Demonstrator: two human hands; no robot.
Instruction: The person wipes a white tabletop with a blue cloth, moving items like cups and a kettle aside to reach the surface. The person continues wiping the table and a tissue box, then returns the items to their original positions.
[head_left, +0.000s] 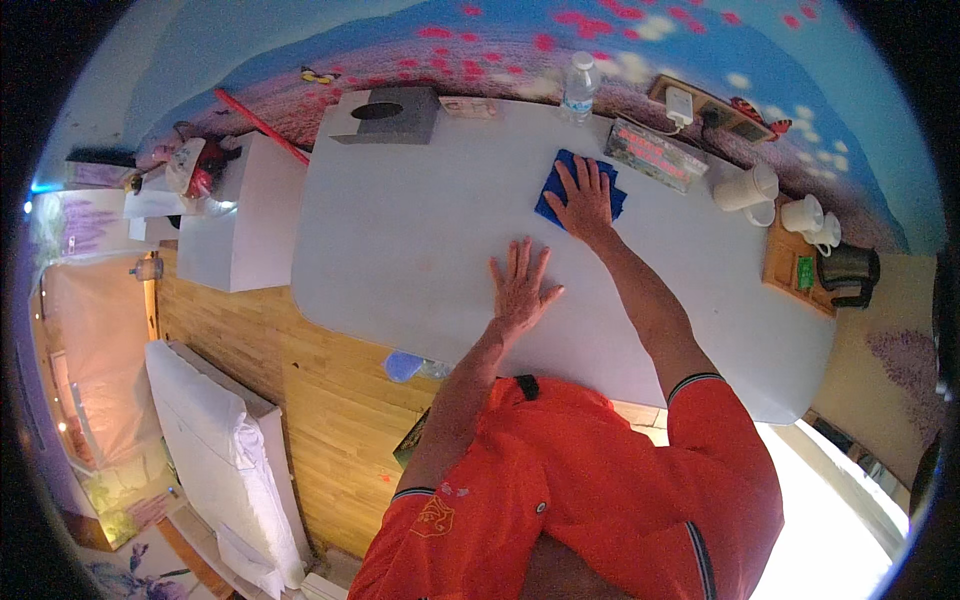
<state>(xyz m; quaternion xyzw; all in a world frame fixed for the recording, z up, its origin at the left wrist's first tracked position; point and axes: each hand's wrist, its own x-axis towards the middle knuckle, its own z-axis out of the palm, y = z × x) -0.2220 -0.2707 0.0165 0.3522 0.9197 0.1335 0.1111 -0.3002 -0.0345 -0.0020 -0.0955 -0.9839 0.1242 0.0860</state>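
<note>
My right hand (586, 201) lies flat, fingers spread, on top of a folded blue cloth (551, 199). The palm and fingers cover much of the cloth, which rests on a white tabletop (397, 225). To the left and closer to my body, my left hand (519, 289) reaches over the same tabletop with its fingers apart and nothing in it. Whether its palm presses on the surface is hard to tell. A printed box (655, 155) lies just beyond and right of the cloth. Behind the cloth, a clear plastic bottle (580, 90) with a white cap stands near the wall.
A grey tissue box (386, 116) sits at the back left. White mugs (802, 214), a white jug (746, 187), a wooden tray (787, 255) and a black kettle (847, 274) line the right end. A power strip (709, 107) hangs on the wall. Left stands a white cabinet (259, 217).
</note>
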